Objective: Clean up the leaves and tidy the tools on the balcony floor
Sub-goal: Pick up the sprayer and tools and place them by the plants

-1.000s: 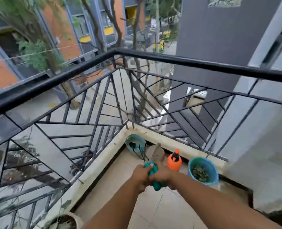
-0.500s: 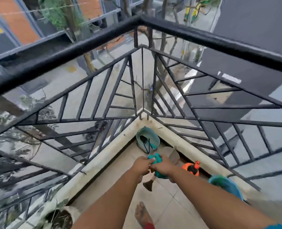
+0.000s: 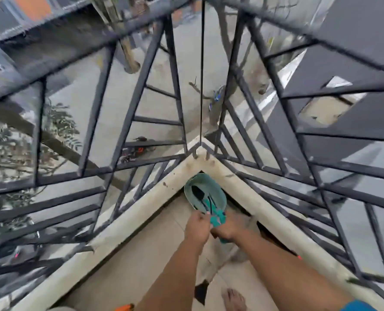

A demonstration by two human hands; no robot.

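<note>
At balcony corner | both hands over bucket (image 3: pixel 205 194) rim | left hand (image 3: pixel 197 227) and right hand (image 3: pixel 228 227) curled round teal tool (image 3: pixel 217 218) | black tools already in bucket | judged: tidying partly done, this tool not yet dropped in | leaves: none visible on floor (image 3: pixel 141 254), blurred

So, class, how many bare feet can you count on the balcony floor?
1: a bare foot on the tiled floor at the bottom edge, below the right forearm. A second may be hidden under the arms or out of frame.
</note>
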